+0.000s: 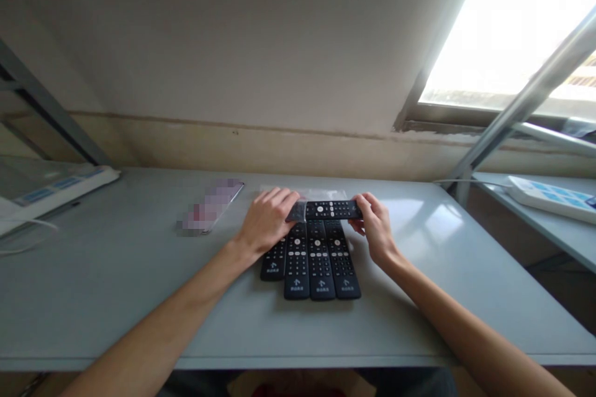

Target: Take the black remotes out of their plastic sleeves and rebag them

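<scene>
A black remote control [331,209] is held sideways between my two hands, above several other black remotes. My left hand [270,218] grips its left end, where a clear plastic bag [299,211] covers that end. The right end is pinched by the thumb and fingers of my right hand [373,223]. Below lie black remotes side by side on the desk, among them one on the left [273,265], a middle one [321,273] and a right one [345,273]. Clear plastic [314,191] lies behind the held remote.
On the grey desk [139,298], a blurred phone-like object [212,208] lies left of my hands. White power strips sit at the far left [60,191] and on the side desk at right [554,198]. Metal frame posts rise at both sides, with a wall behind.
</scene>
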`<action>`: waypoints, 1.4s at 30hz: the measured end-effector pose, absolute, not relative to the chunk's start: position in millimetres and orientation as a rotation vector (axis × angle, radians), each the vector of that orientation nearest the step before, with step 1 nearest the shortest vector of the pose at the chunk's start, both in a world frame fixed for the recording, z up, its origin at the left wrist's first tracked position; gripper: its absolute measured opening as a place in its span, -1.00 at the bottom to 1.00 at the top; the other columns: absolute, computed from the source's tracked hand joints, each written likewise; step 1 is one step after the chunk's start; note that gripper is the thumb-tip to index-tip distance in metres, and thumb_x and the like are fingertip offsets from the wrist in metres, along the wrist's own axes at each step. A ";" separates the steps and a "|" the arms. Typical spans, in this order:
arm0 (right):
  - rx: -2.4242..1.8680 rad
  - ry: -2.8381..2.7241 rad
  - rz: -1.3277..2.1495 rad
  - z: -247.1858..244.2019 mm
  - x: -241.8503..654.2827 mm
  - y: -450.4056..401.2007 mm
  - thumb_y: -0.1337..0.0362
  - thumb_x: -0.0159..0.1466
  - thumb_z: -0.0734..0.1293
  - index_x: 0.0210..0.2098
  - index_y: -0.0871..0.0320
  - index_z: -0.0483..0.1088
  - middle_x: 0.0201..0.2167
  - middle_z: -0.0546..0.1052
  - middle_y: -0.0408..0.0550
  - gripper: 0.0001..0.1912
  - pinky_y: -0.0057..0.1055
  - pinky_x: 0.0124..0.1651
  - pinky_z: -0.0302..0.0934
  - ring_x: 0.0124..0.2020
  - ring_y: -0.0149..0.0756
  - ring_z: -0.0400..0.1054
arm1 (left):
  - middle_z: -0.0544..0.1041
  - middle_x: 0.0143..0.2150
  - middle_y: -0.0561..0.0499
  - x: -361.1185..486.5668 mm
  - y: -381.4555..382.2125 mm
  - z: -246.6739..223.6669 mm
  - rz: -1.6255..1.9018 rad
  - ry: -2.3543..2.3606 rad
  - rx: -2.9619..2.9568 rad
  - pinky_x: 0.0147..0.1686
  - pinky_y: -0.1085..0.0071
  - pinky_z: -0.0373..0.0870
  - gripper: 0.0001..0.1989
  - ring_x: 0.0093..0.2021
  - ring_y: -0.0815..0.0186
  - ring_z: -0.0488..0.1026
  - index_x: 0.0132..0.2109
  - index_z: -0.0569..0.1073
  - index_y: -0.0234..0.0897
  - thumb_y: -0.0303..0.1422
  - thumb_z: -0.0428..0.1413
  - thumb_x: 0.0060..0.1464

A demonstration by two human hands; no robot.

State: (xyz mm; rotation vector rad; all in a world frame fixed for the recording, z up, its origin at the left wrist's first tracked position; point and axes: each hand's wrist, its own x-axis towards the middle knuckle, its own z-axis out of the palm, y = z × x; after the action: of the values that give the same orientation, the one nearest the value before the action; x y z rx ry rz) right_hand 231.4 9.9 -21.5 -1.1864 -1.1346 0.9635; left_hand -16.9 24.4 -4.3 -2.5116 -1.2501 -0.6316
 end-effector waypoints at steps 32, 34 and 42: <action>-0.938 -1.324 1.151 -17.1 220.8 -0.2 -0.15 0.36 0.33 -0.39 0.06 0.20 -0.55 0.32 -0.26 -0.54 -0.47 -0.53 0.12 -0.56 -0.43 0.21 | 0.61 -0.18 -0.14 -2.1 10.6 5.4 -0.443 -1.404 -2.387 -0.18 0.15 0.41 -0.87 -0.13 0.00 0.55 -0.11 0.48 -0.25 -0.48 0.17 0.17; -0.935 -1.381 1.149 -17.0 219.5 -3.2 -0.14 0.39 0.31 -0.39 0.08 0.25 -0.54 0.31 -0.26 -0.55 -0.46 -0.51 0.12 -0.57 -0.45 0.17 | 0.62 -0.18 -0.15 -0.2 9.0 6.2 -0.439 -1.416 -2.389 -0.17 0.16 0.41 -0.87 -0.12 0.00 0.56 -0.11 0.49 -0.26 -0.46 0.18 0.17; -0.912 -1.685 1.248 -10.1 218.4 -10.9 -0.14 0.42 0.29 -0.09 0.18 0.52 -0.60 0.17 -0.30 -0.52 -0.44 -0.50 -0.08 -0.58 -0.45 0.03 | 0.63 -0.18 -0.15 2.0 5.4 9.9 -0.467 -1.431 -2.403 -0.16 0.21 0.40 -0.85 -0.13 0.04 0.56 -0.07 0.51 -0.29 -0.41 0.18 0.21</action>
State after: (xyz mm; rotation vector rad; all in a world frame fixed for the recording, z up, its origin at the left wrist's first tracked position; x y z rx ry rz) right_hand 218.4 -10.9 -10.1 -0.9117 -1.6849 1.2478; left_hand 2.0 5.4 9.9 -2.4031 -1.4312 -0.4669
